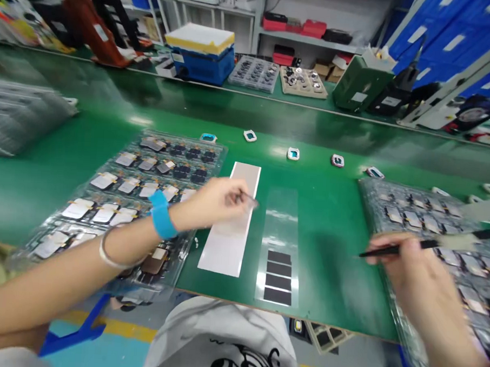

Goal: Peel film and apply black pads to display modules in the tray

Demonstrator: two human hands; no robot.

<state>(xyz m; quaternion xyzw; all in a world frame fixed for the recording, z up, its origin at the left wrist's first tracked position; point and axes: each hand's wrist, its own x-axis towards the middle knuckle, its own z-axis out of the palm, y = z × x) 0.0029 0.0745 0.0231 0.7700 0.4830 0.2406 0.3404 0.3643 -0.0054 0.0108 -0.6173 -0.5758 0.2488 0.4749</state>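
My left hand (218, 199) reaches over a pale strip (230, 226) lying on the green belt. Its fingers are pinched together on something small and clear that I cannot make out. A blue wristband (162, 215) and a silver bangle sit on that arm. My right hand (407, 266) grips black tweezers (392, 250) whose tip points left, above the edge of the right tray (433, 229). Between my hands lies a clear strip (280, 250) carrying several black rectangles (278, 277) at its near end.
A clear tray of small parts (131, 184) lies left under my arm. Several small white-framed parts (293, 153) sit in a row on the belt. Stacked trays (16, 114) stand far left. A blue box (202, 54) and a green box (361, 83) stand behind.
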